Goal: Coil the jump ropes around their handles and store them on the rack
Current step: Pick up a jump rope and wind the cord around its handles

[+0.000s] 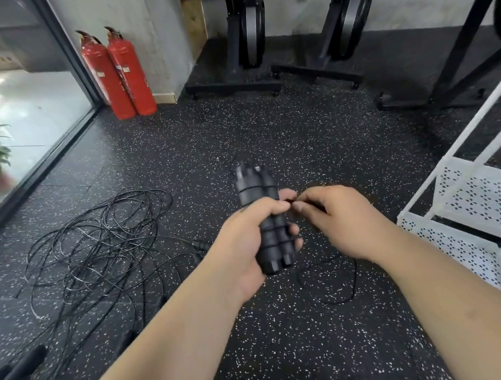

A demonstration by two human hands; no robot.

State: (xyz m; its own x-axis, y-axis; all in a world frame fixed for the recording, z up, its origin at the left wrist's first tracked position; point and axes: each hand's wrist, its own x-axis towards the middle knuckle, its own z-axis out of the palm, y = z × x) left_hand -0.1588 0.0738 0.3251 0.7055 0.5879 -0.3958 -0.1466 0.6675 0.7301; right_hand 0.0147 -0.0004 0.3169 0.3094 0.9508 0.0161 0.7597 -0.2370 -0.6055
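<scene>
Black handles [257,189] gripped in L hand [242,246] | R hand [339,220] pinches rope [337,303], pinch obscured | tips blurred

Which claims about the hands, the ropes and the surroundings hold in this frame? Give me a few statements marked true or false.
1. The left hand grips a pair of black handles side by side. True.
2. The right hand rests flat on the white rack. False: it pinches the rope just beside the handles, apart from the rack.
3. A tangle of loose ropes lies on the floor, left of the hands. True.
4. Three blue extinguishers stand by the wall. False: two red fire extinguishers stand there.
</scene>
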